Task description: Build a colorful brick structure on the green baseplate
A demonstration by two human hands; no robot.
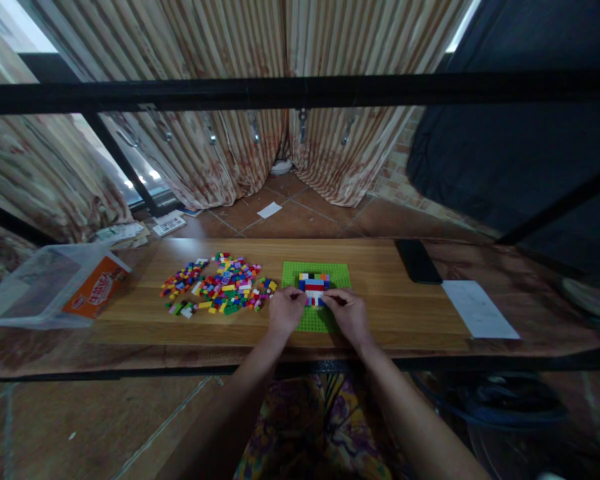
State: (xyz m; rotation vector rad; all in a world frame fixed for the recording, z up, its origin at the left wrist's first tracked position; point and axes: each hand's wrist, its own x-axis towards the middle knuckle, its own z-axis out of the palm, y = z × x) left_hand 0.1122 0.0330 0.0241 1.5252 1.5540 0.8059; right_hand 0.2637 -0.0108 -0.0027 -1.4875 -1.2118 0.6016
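A green baseplate (334,273) lies on the wooden table (390,313) in front of me. On it stands a small build of blue, red, white and black bricks (314,283). Both my hands rest on the plate's near half, fingertips meeting at the lower edge of the build. My left hand (286,311) is curled with fingers pinched at the build's left side. My right hand (349,313) is curled too, its fingers pressed against the build's bottom right. What the fingertips hold, if anything, is too small to see.
A heap of several loose coloured bricks (220,283) spreads left of the plate. A clear plastic tub with an orange label (55,287) sits at the far left. A black phone (418,261) and a white paper sheet (479,309) lie to the right.
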